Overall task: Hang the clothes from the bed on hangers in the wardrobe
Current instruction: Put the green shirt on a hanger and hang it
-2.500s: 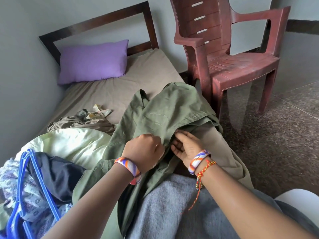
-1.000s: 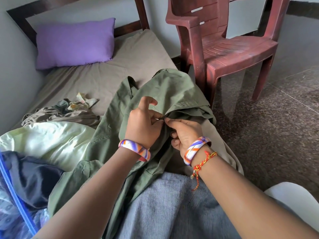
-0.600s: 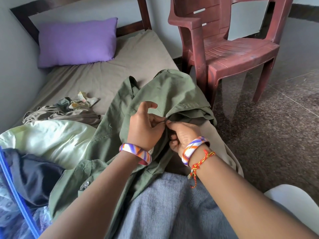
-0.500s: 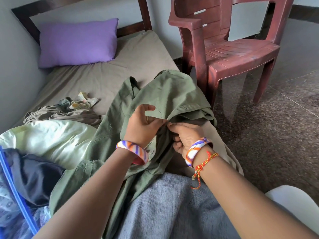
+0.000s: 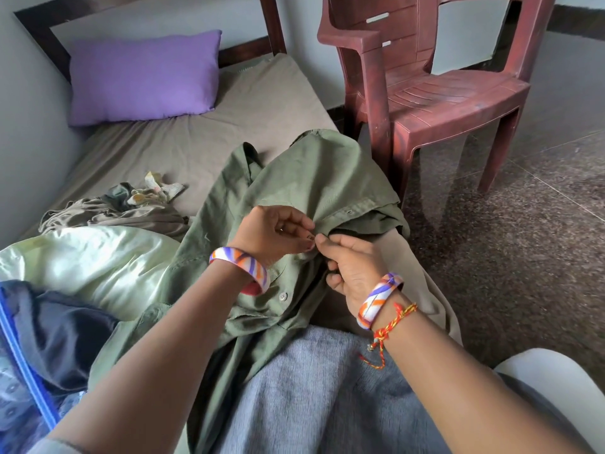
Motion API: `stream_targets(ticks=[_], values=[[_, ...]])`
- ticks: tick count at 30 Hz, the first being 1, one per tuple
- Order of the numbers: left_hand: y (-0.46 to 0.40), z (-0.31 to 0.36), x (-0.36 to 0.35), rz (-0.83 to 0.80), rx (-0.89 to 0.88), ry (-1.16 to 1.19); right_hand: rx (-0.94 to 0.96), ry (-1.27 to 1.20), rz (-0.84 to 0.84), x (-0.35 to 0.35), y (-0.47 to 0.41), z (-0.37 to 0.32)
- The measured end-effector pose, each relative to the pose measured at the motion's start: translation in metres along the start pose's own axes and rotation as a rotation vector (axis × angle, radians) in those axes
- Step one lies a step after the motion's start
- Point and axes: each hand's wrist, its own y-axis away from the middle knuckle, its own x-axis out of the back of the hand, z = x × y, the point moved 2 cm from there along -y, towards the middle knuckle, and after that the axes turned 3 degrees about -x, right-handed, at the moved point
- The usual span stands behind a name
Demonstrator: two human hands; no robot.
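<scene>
Olive-green cotton button shirt (image 5: 304,191) lies mid-frame on the bed. I see left hand (image 5: 271,232) and right hand (image 5: 352,267) pinching its placket; I'd keep both edges taut and aligned.

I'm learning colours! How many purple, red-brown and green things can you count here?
Purple: 1, the pillow
Red-brown: 1, the plastic chair
Green: 2, the olive shirt pinched by the left hand and right hand, and the pale green satin cloth
Total: 4
</scene>
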Motion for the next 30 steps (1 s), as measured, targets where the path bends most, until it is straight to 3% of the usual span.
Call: stream_targets(ticks=[3,7,11,15,20,23,30], values=[[-0.001,-0.005,-0.002,-0.059,0.022,0.072,0.036,-0.012,-0.031,0.002,0.000,0.005],[-0.001,-0.013,-0.017,0.068,-0.150,-0.389,-0.044,-0.063,-0.074,0.002,-0.004,0.012],[0.001,-0.014,-0.021,0.185,-0.183,-0.470,-0.186,-0.368,-0.128,0.008,-0.023,0.002],[-0.008,-0.011,-0.023,0.054,-0.147,-0.566,-0.147,-0.498,-0.076,0.012,-0.042,-0.009],[-0.048,0.026,-0.035,0.075,-0.278,-0.704,-0.109,-0.588,-0.063,0.010,-0.052,-0.012],[-0.079,0.041,-0.051,-0.028,-0.241,-0.821,-0.085,-0.562,-0.075,0.012,-0.053,-0.015],[-0.104,0.045,-0.055,-0.146,-0.172,-0.845,-0.072,-0.466,-0.084,0.029,-0.060,-0.019]])
